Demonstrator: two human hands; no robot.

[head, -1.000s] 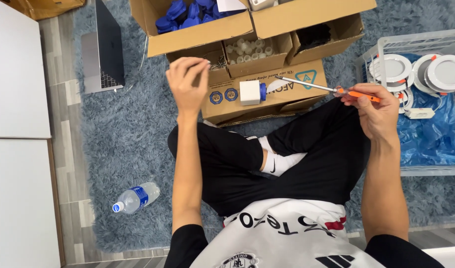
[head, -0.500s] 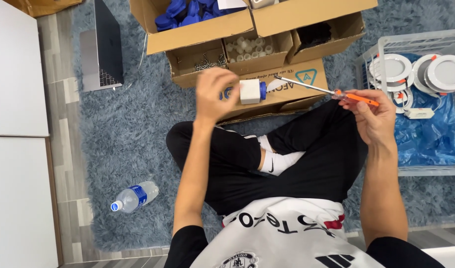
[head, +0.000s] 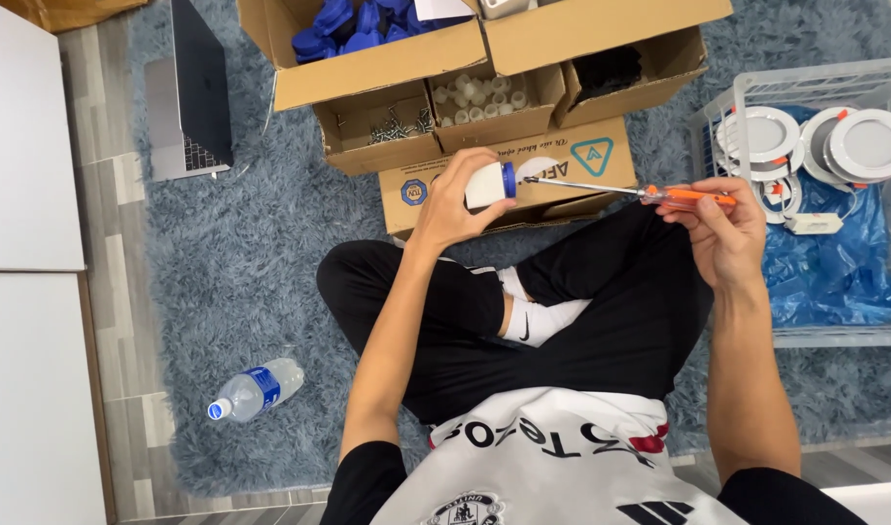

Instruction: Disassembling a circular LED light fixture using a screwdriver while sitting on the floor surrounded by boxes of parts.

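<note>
Left hand [head: 450, 204]: fingers closed round a small white block with a blue end [head: 491, 185], held above the flat cardboard box [head: 562, 156] at the front of the person's crossed legs.

Right hand [head: 722, 228]: thumb and fingertips pinched on the orange handle of a screwdriver [head: 649, 193]; the metal shaft runs level toward the left, its tip just beside the blue end of the white block. Contact between tip and block cannot be made out.

Flat cardboard box: lies on the grey-blue rug [head: 222, 292], touching the knees.

Behind it, three small open cartons side by side: one with loose screws [head: 392, 124], one with small white plastic parts [head: 474, 92], one with black parts [head: 611, 70]. A larger open carton with blue parts [head: 343, 19] stands at the rug's far edge.

Wire basket [head: 717, 117]: right edge of the rug, just beside the right hand; holds round white lamp fittings [head: 868, 144] on blue plastic sheet [head: 834, 272].

Laptop [head: 192, 92]: open, far left corner of the rug.

Water bottle [head: 256, 389]: clear with blue cap and label, lying on its side at the rug's near left, well apart from both hands.
</note>
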